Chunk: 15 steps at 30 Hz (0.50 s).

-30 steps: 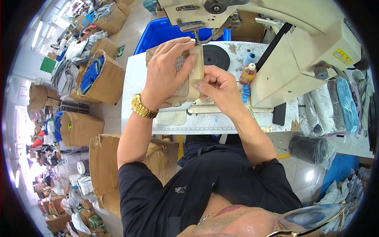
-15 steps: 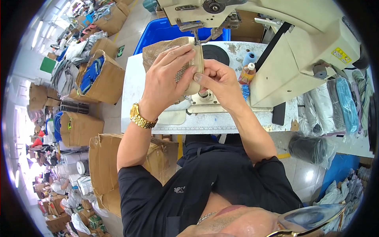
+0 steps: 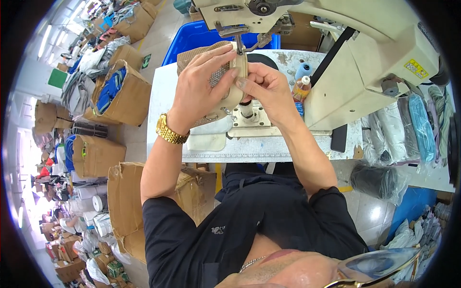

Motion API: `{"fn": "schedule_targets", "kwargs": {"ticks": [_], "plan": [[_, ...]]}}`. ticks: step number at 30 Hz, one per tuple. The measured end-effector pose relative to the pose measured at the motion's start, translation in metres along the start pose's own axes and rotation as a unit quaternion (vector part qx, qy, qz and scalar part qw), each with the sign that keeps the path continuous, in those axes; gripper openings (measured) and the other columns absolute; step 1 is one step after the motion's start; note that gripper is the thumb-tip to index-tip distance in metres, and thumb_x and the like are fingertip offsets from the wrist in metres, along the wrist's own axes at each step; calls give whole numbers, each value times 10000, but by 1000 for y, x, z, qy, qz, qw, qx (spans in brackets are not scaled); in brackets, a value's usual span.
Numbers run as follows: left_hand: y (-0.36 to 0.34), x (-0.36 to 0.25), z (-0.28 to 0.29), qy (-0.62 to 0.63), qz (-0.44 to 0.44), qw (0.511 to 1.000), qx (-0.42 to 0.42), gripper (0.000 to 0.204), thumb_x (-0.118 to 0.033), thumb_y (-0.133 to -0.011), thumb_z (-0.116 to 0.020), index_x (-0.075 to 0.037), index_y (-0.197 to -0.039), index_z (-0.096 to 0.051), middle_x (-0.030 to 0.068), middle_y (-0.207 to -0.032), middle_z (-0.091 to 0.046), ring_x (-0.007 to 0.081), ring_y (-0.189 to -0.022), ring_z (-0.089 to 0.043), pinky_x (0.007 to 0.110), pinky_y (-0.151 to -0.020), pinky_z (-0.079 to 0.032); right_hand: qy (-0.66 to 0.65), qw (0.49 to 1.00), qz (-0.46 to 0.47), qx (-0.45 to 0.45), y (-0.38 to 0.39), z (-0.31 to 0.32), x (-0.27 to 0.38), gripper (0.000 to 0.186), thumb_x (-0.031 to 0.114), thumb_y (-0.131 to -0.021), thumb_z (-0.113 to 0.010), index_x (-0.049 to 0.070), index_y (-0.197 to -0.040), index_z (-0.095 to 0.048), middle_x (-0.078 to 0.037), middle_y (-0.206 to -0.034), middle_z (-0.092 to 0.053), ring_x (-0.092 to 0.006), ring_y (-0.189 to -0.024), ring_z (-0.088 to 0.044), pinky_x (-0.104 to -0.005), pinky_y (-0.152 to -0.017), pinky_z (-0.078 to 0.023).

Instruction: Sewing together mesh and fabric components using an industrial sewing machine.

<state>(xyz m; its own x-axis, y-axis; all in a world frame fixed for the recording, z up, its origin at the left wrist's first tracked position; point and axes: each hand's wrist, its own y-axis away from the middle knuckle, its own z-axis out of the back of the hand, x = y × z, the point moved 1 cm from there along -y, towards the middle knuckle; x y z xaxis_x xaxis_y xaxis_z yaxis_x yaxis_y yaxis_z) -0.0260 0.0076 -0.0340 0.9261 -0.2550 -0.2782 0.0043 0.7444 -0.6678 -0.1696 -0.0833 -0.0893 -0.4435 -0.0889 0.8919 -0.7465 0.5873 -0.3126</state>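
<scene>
A sewn piece of beige mesh fabric (image 3: pixel 191 54) with a cream edge band sits under the needle and presser foot (image 3: pixel 239 45) of a sewing machine. My left hand (image 3: pixel 202 91) lies over the mesh, fingers together on top and the thumb against the band, gripping it. On the band's right side, my right hand (image 3: pixel 269 91) pinches the edge between thumb and curled fingers. The machine's metal post (image 3: pixel 247 111) stands below the piece. My left palm hides much of the mesh, and the exact kind of article cannot be made out.
A blue bin (image 3: pixel 181 44) stands behind the white worktable (image 3: pixel 163 115). Right of my hands are a blue thread spool (image 3: pixel 303 71), a small bottle (image 3: pixel 301 90) and a dark phone (image 3: pixel 339 138). The machine's body (image 3: pixel 355 81) fills the right side; cardboard boxes (image 3: pixel 126 91) stand left.
The fabric piece has turned and shifted slightly under the presser foot, uncovering more of the metal post. Both hands keep their hold and have moved a little with it.
</scene>
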Motion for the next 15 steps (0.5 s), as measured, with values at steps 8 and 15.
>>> {"fn": "schedule_targets", "kwargs": {"ticks": [8, 15], "plan": [[14, -9, 7, -52, -54, 997, 24, 350, -137, -814, -704, 4, -1134, -677, 126, -1214, -650, 315, -1159, -600, 401, -974, -487, -34, 999, -10, 1, 2, 4, -4, 260, 83, -932, -624, -20, -1171, -622, -53, -896, -692, -71, -757, -641, -203, -650, -533], [6, -6, 7, -25, -42, 998, 34, 361, -142, -818, -708, 1, -1147, -671, 143, -1222, -646, 309, -1143, -611, 389, -965, -491, -43, 999, -19, -14, 1, 6, -2, 257, 83, -938, -616, -21, -1173, -626, -56, -913, -694, -75, -769, -645, -208, -667, -533]]}}
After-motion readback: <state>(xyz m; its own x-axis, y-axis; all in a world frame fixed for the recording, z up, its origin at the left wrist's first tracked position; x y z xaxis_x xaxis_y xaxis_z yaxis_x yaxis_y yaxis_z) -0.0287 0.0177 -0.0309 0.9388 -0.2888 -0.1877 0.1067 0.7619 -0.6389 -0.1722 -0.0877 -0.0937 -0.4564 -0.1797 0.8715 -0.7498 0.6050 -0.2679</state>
